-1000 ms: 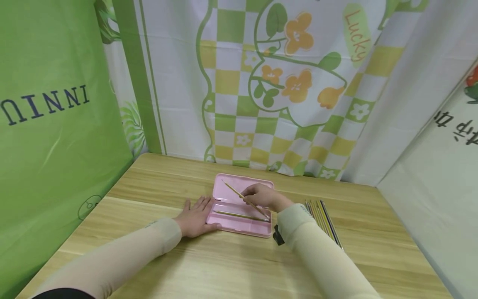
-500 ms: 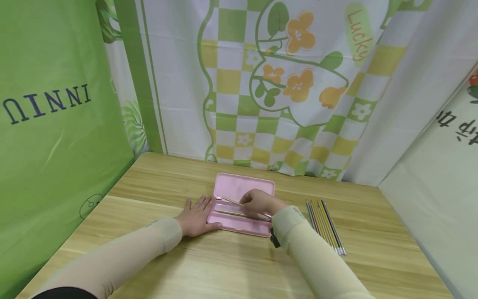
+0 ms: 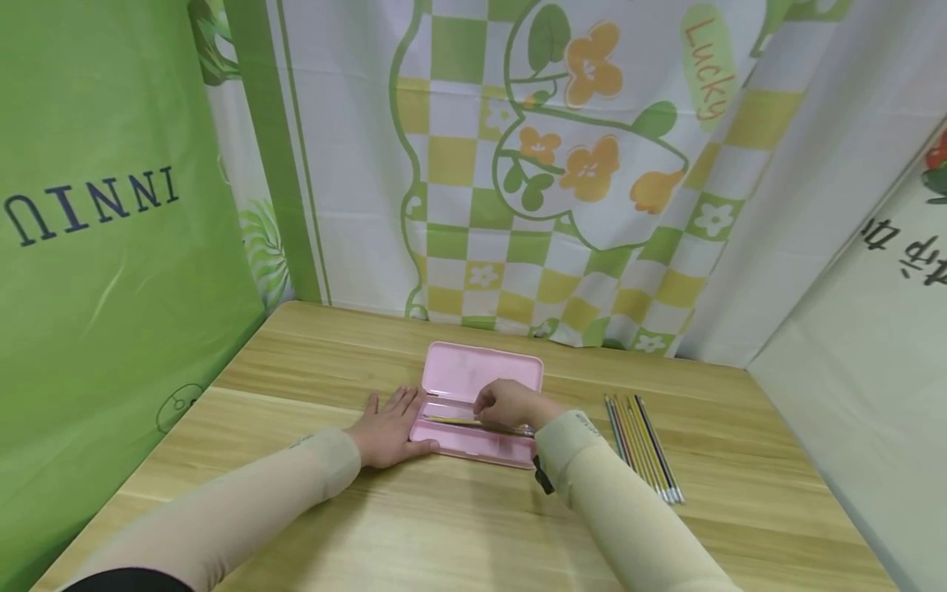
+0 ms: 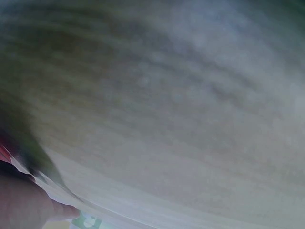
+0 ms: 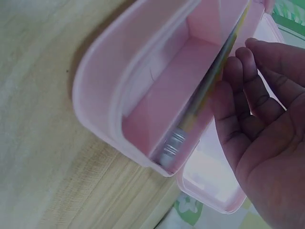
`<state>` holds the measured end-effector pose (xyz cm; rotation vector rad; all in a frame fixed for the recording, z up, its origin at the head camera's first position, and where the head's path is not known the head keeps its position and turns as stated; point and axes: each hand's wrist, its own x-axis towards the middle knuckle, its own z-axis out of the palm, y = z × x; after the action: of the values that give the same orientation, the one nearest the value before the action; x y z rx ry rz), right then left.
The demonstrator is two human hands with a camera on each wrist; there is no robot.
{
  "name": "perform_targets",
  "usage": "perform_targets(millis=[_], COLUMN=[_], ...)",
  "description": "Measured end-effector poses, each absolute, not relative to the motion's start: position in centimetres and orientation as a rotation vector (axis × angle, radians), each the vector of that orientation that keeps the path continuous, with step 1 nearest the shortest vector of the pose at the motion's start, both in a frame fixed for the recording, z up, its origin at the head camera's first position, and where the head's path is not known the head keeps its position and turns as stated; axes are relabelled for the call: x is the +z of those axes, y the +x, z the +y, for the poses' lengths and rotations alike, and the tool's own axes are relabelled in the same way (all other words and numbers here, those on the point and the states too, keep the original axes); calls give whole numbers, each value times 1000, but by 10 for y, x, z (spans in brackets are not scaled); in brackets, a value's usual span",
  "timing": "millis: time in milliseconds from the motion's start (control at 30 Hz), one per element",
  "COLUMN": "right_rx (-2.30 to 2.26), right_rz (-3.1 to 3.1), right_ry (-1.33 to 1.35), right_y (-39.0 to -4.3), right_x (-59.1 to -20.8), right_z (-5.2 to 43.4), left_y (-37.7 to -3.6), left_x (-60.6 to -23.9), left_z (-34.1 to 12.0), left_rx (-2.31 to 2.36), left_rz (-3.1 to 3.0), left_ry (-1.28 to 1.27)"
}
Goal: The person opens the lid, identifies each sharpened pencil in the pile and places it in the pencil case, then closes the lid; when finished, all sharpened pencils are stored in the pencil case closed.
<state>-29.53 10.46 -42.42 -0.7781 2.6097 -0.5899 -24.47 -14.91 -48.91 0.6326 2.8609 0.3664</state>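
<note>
A pink pencil case lies on the table with its lid folded back. My left hand lies flat, fingers spread, against the case's left end; only part of this hand shows in the left wrist view. Pencils lie close together lengthwise in the case. Over them is my right hand, its fingers loosely bent. In the right wrist view, the fingertips of this hand are beside a yellow pencil with a metal-banded eraser end, and none curls round it.
To the right, several pencils lie side by side on the wooden table. A patterned curtain hangs behind the table, with a green cloth on the left and a white one on the right.
My right hand has lowered the yellow pencil into the case beside the other one, and its fingers have let go. The left hand has stayed where it was.
</note>
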Motion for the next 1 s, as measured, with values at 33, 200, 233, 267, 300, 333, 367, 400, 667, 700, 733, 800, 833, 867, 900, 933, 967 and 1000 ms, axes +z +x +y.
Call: perform_targets(millis=[33,200,233,267,300,333,367,400,667,700,733,800,833,867,900,933,967,1000], right_rx=[-590,-637,-649,-662,-674,-691,-719,-741,-937,-963,-984,-1041,-1063,-1079,-1097,-1115,-1133,-1154], right_rz=[2610,2615,2615,2615,2615,2614,2607,2603,2575,2567,2558,2525,2516,2515,2514,2514,2518,2523], right_ry=[-777,-723,-718,-709,-707,-704,-702,-705,-609,-573,-543,-473,-443,-413,-386,-364,-339,-320], right_y=[-295,-295,-295,-296,-296,-297,-298,-299,-306,-306,-306,-305,-304,-304,-303,-302,-301,-300], right_x=[-424,-424,-423,-422,-422,-421,-420,-419,-422,-422,-422,-421,-421,-420,-419,-419,-418,-418], right_z=[105,111,114,117,121,125,129,135,183,189,195,207,213,219,225,232,238,244], left_y=[-244,-243,-243,-244,-244,-244,-244,-244,-244,-244,-243,-243,-243,-243,-243,-243,-243,-243], left_x=[-489,-487,-487,-487,-487,-487,-488,-488,-488,-488,-488,-487,-487,-488,-488,-489,-490,-491], left_z=[-149,-149,-149,-149,-149,-149,-150,-150,-154,-154,-154,-154,-155,-155,-155,-156,-156,-156], left_rx=[372,376,374,370,365,361,365,363,365,374,379,378,375,375,382,387,386,391], left_rz=[2859,2856,2856,2856,2858,2858,2858,2858,2865,2867,2869,2871,2873,2875,2875,2877,2876,2876], left_ry=[636,634,632,629,630,629,630,628,624,625,627,621,620,621,624,627,627,626])
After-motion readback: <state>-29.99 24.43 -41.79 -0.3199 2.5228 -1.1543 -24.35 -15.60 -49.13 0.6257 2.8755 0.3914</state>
